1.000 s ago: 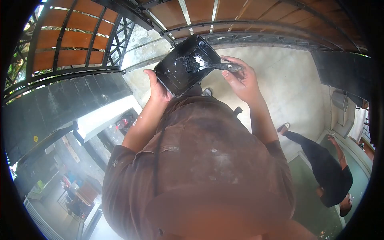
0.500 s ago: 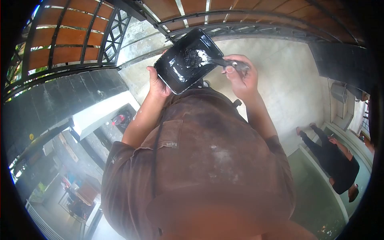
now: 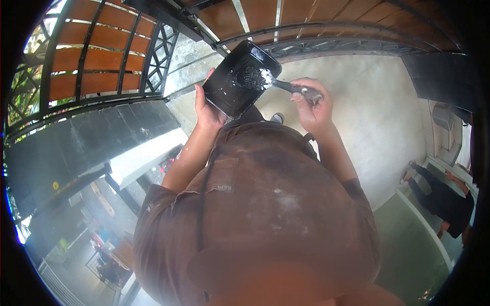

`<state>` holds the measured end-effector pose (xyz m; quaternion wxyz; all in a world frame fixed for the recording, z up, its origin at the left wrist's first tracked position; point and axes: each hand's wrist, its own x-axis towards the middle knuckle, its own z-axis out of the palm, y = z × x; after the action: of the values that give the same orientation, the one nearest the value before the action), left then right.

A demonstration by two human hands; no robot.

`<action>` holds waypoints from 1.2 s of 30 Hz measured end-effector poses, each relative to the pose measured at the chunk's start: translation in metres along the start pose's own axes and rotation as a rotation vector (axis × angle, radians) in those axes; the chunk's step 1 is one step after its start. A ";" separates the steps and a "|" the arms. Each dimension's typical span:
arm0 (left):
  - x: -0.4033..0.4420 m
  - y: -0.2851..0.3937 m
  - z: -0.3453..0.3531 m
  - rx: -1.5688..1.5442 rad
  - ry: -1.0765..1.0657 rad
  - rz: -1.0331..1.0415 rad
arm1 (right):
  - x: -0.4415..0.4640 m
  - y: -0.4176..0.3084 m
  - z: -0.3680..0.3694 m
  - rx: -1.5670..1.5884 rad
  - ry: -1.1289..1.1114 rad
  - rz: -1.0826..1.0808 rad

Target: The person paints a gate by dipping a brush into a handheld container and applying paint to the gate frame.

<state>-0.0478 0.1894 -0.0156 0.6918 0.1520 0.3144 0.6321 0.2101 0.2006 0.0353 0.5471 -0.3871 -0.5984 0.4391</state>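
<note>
A black rectangular tray (image 3: 229,86) is held tilted in front of my body by my left hand (image 3: 208,109), with the thumb on its near left edge and the other fingers mostly behind it. My right hand (image 3: 315,104) is closed around the handle of a dark tool (image 3: 287,85), which looks like a brush or scraper. The tool's tip rests on the tray's right part, where there is a patch of white stuff. Dark, glossy smears cover part of the tray floor.
Dark metal framework with orange-brown panels (image 3: 104,55) stands ahead, upper left and across the top. A dark ledge (image 3: 87,137) is at the left. Another person (image 3: 444,199) in dark clothes is at the far right, on the pale floor's edge (image 3: 372,122).
The tool tip has shifted on the tray, from near its middle to the right side. The view has turned slightly, and the other person has moved further away to the right.
</note>
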 end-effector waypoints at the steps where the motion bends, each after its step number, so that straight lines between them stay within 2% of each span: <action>1: 0.006 0.006 0.000 -0.018 0.034 -0.001 | 0.004 0.000 0.004 -0.077 -0.015 -0.048; 6: 0.035 0.046 -0.017 -0.039 0.031 -0.020 | 0.023 0.011 0.038 -0.043 0.053 -0.120; 11: 0.057 0.101 -0.051 0.063 -0.077 -0.115 | 0.047 0.000 0.093 -0.147 0.159 -0.185; 13: 0.068 0.123 -0.066 0.091 -0.130 -0.150 | 0.052 -0.006 0.115 -0.060 0.235 -0.163; 18: 0.094 0.162 -0.086 0.039 -0.170 -0.296 | 0.063 -0.007 0.157 -0.163 0.241 -0.171; 26: 0.128 0.200 -0.126 0.158 -0.284 -0.383 | 0.060 0.008 0.224 -0.281 0.301 -0.188; 29: 0.134 0.208 -0.133 0.133 -0.288 -0.441 | 0.057 0.013 0.236 -0.197 0.369 -0.221; 30: 0.137 0.209 -0.133 0.091 -0.291 -0.480 | 0.057 0.014 0.241 -0.095 0.491 -0.239; 31: 0.137 0.211 -0.130 0.181 -0.270 -0.476 | 0.057 0.014 0.246 0.010 0.613 -0.254; 32: 0.137 0.212 -0.131 0.192 -0.275 -0.486 | 0.059 0.013 0.247 0.011 0.628 -0.253; 34: 0.141 0.212 -0.135 0.184 -0.299 -0.482 | 0.067 0.014 0.243 -0.204 0.742 -0.305; 36: 0.143 0.210 -0.134 0.165 -0.290 -0.488 | 0.069 0.020 0.239 -0.148 0.741 -0.330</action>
<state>-0.2946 0.3352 -0.0238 0.8462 0.2163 0.2899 0.3912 -0.0347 0.2479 0.0345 0.7594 -0.4560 -0.4448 0.1322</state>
